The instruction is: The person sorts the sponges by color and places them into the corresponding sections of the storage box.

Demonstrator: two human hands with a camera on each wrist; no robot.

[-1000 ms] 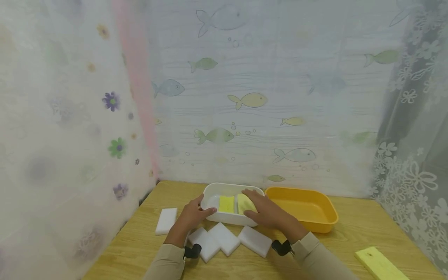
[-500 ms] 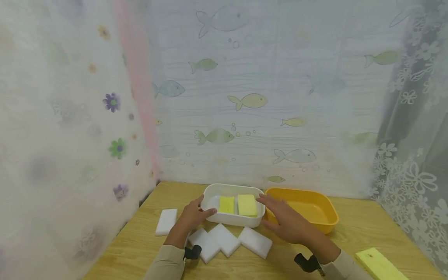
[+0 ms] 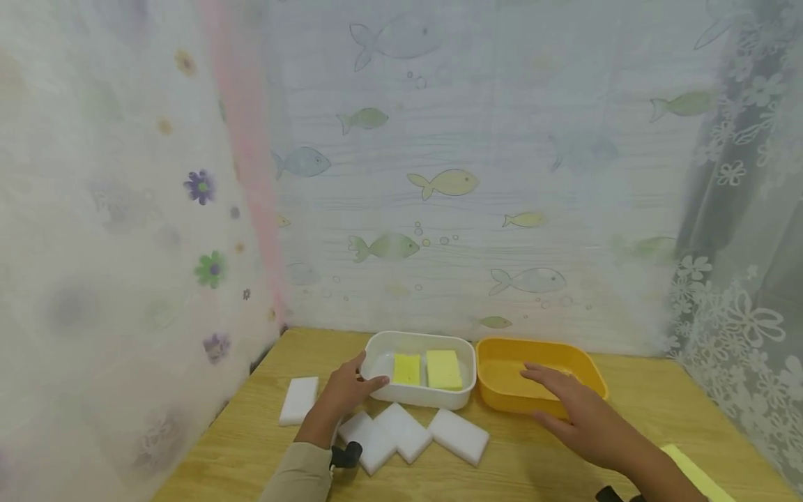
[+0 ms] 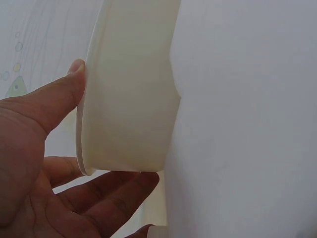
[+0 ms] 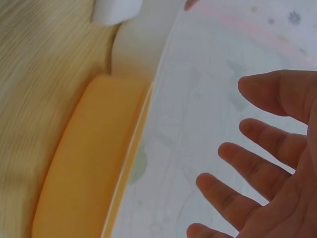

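Observation:
My left hand (image 3: 348,385) holds the left end of a white plastic tub (image 3: 419,397). The left wrist view has its thumb at the rim and the other fingers (image 4: 124,198) along the end wall. Inside the tub are two yellow sponges, a smaller bright one (image 3: 407,369) on the left and a thicker pale one (image 3: 444,369) on the right. My right hand (image 3: 586,417) is over the front of an orange tub (image 3: 502,399), fingers spread and nothing in them. In the right wrist view these fingers (image 5: 255,166) are apart from the orange rim.
Several white foam blocks lie in front of the white tub, one (image 3: 459,436) at the right of the group. Another white block (image 3: 299,401) lies to the left. A yellow sponge strip (image 3: 698,475) lies at the front right of the wooden table (image 3: 502,474), partly hidden by my right forearm.
My right hand has let go of the pale yellow sponge in the white tub and moved right, over the orange tub. My left hand has stayed on the white tub.

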